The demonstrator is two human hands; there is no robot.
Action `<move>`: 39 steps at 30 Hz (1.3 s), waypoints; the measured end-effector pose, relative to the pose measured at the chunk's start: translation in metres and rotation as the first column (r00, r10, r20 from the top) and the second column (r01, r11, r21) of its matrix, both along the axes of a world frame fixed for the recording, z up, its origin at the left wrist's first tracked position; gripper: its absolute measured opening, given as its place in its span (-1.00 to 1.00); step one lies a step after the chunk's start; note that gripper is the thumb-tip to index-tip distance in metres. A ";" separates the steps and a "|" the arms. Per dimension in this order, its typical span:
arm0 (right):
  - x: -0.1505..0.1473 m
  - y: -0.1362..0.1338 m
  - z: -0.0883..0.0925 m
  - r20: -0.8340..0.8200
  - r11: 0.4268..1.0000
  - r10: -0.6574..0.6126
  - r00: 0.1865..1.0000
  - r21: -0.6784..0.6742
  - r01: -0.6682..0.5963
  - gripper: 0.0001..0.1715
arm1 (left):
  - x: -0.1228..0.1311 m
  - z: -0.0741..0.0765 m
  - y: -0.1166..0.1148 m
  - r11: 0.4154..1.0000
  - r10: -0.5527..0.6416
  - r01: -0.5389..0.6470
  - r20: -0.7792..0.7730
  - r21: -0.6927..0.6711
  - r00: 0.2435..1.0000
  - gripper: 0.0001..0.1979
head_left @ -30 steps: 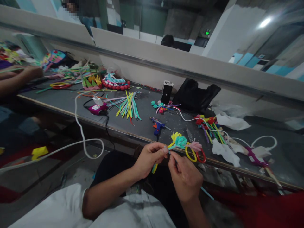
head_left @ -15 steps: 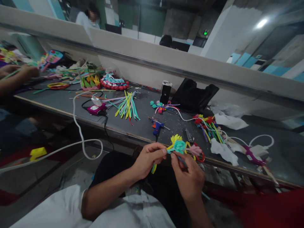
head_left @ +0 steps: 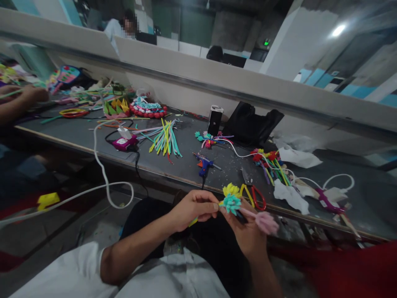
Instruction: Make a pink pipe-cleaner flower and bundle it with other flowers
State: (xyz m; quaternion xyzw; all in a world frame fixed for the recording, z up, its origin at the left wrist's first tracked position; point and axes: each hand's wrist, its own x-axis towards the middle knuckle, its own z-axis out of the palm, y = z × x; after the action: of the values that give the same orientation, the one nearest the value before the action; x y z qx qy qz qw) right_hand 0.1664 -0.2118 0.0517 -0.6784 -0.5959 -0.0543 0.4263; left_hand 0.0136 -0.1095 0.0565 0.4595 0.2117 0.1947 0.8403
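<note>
Over the table's front edge, my left hand (head_left: 198, 210) is closed, thumb and fingers pinching the stems of pipe cleaner flowers. The bunch has a yellow flower (head_left: 230, 189) behind and a teal flower (head_left: 232, 204) in front. My right hand (head_left: 249, 234) is closed on the bunch from the other side, fingers just under the teal head. A pink flower (head_left: 267, 223) on a pink stem sticks out rightward across the right hand. Just beyond lie pliers (head_left: 247, 177) with a red and a yellow handle. The fingertips partly hide the stems.
A blue glue gun (head_left: 204, 164) lies on the dark table (head_left: 182, 174). Loose pipe cleaners (head_left: 166, 138) fan out to the left; finished flowers (head_left: 269, 159) lie right. A phone (head_left: 214, 121) stands near a black bag (head_left: 254, 124). A white cable (head_left: 104, 174) loops over the front edge. Another person's hands (head_left: 35, 94) work far left.
The pink flower has swung right and down, now lying across my right hand. My right hand has turned, and the teal head has dropped slightly. The pliers' handles show more.
</note>
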 end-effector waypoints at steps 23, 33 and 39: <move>0.055 0.030 0.047 -0.466 0.592 0.524 0.713 -0.403 -0.698 -0.71 | -0.007 0.009 0.000 0.884 -0.349 0.370 -0.123 0.287 0.929 -0.81; 0.025 0.054 0.069 0.232 0.749 0.579 0.782 -0.529 -0.398 -0.86 | 0.011 -0.020 0.002 0.954 0.073 -0.005 -0.218 0.300 0.973 -0.82; -0.009 0.026 0.039 0.530 0.944 0.317 0.787 -0.259 -0.206 -0.72 | 0.020 -0.025 0.015 0.941 0.337 -0.334 -0.074 0.051 0.938 -0.86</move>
State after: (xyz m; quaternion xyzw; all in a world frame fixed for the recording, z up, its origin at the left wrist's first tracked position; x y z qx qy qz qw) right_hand 0.1575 -0.1857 0.0911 -0.5791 -0.7859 -0.1364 0.1688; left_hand 0.0339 -0.0949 0.0315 0.4398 0.3173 0.3203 0.7768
